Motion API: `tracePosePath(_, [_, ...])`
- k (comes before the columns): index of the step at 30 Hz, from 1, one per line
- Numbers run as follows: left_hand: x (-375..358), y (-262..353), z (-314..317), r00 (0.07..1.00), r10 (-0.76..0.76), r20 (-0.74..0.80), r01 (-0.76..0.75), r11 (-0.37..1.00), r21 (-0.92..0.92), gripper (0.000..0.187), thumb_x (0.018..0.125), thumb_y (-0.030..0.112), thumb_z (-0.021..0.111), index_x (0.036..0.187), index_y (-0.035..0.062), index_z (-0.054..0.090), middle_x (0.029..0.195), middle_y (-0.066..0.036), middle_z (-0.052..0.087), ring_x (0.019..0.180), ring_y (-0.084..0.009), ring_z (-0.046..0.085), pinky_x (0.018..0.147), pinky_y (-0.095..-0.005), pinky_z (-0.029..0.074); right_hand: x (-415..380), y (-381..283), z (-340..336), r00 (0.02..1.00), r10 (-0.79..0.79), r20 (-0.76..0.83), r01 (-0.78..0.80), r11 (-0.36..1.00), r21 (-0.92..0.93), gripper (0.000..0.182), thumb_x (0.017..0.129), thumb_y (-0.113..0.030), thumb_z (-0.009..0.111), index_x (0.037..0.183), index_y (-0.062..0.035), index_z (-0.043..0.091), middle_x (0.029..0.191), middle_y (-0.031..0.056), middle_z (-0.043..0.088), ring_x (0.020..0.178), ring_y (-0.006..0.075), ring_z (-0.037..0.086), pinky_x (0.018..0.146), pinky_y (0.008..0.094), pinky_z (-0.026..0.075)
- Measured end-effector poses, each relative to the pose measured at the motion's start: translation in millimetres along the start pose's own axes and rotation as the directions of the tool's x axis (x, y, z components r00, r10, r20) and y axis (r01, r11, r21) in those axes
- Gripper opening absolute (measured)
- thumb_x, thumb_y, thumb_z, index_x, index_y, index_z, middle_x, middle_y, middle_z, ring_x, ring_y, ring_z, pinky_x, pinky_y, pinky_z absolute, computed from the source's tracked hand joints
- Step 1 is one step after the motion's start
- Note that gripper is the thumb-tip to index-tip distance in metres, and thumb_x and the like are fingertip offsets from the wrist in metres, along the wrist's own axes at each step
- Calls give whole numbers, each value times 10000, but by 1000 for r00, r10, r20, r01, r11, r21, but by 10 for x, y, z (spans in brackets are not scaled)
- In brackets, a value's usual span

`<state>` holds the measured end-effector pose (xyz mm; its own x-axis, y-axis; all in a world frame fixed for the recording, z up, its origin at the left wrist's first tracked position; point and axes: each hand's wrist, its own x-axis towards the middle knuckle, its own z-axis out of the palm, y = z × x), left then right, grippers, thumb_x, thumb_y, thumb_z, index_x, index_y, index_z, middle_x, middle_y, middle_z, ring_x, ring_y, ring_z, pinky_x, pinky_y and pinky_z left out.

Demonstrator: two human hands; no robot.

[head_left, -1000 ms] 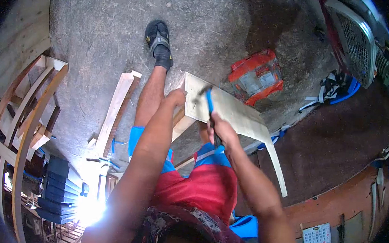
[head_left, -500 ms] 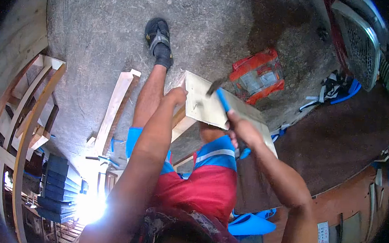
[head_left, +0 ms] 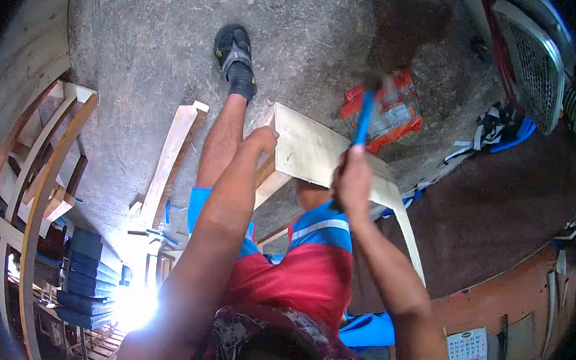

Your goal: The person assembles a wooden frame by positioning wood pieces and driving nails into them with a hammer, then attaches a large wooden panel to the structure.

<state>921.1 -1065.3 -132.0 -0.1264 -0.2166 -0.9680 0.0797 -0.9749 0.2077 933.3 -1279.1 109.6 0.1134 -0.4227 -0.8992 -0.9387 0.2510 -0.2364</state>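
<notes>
A pale plywood panel (head_left: 311, 148) lies over a wooden frame piece (head_left: 268, 186) between my legs. At the panel's left edge, my left hand (head_left: 263, 139) is closed on the wooden frame, its fingertips partly hidden. My right hand (head_left: 353, 185) is wrapped round a hammer (head_left: 365, 118) with a blue handle. The hammer is raised above the panel's right part, and its head is blurred by motion. Small marks, possibly nail heads, show near the panel's left edge.
A red and clear plastic bag (head_left: 401, 114) lies on the concrete floor beyond the panel. Left of my leg leans a wooden piece (head_left: 174, 151). Curved wooden frames (head_left: 41, 181) stand farther left. A brown sheet (head_left: 482, 202) and blue-and-white straps (head_left: 501, 139) are at right.
The hammer has swung up and to the right, away from the panel's surface. My right hand rose with it. My left hand and the panel have stayed almost still.
</notes>
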Motion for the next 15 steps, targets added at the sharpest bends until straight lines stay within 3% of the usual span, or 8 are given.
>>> tracePosePath(2, [84,-29,-1,1000,13,5,-14,999,39,354,878,267,535,1090,-1,626,1146,-236,591,1110,-329,567,948,-393,439,-45,975,-12,949,-252,189,315,768,-558,596,946,-579,303,702,-74,505,526,46,468,373,169,453,397,340,390])
tracePosePath(3, [133,-40,-10,1000,21,-2,-21,999,40,354,878,267,535,1090,-1,626,1146,-236,591,1110,-329,567,948,-393,439,-205,613,-94,949,166,269,-31,896,-444,604,943,-586,300,722,-65,509,528,46,468,375,167,455,393,331,387])
tracePosePath(4, [149,-108,15,998,49,27,-52,993,109,336,901,269,477,1114,59,631,1157,-215,592,1095,-333,572,946,-386,439,-402,251,-192,749,535,391,-416,839,-352,613,940,-593,296,742,-55,514,529,46,469,376,164,457,389,322,384])
tracePosePath(6, [83,-84,73,996,68,65,-77,984,161,340,923,271,419,1138,119,635,1168,-193,592,1080,-338,577,944,-380,439,-408,-188,-348,803,490,341,-458,872,-175,575,969,-536,276,768,-39,482,497,57,466,358,165,464,381,296,403])
tracePosePath(10, [7,55,-61,994,85,62,-96,973,210,323,892,224,438,1134,158,642,1141,-174,610,1059,-330,590,923,-376,454,-240,-321,-171,998,-37,-59,49,976,213,546,974,-523,288,778,-60,499,482,41,450,400,146,494,387,282,387])
tracePosePath(12, [-2,14,-107,999,49,4,-50,995,91,325,881,211,447,1138,161,640,1137,-175,611,1053,-329,594,918,-375,457,-234,621,52,987,-153,51,162,938,-308,489,984,-479,305,786,-67,478,483,41,444,412,153,500,386,282,393])
tracePosePath(13, [-25,42,-161,995,94,37,-99,982,162,322,878,213,458,1138,159,640,1140,-178,608,1054,-331,594,920,-373,456,-212,1053,31,907,115,406,12,955,-296,496,990,-447,308,744,-53,482,505,58,475,402,171,503,402,309,413])
tracePosePath(15, [-3,26,-134,987,135,84,-151,961,232,320,874,215,470,1138,156,640,1143,-181,606,1054,-332,593,922,-371,454,-536,615,-81,878,313,363,-252,946,-205,528,982,-486,290,757,-52,490,496,54,465,386,168,489,384,303,395])
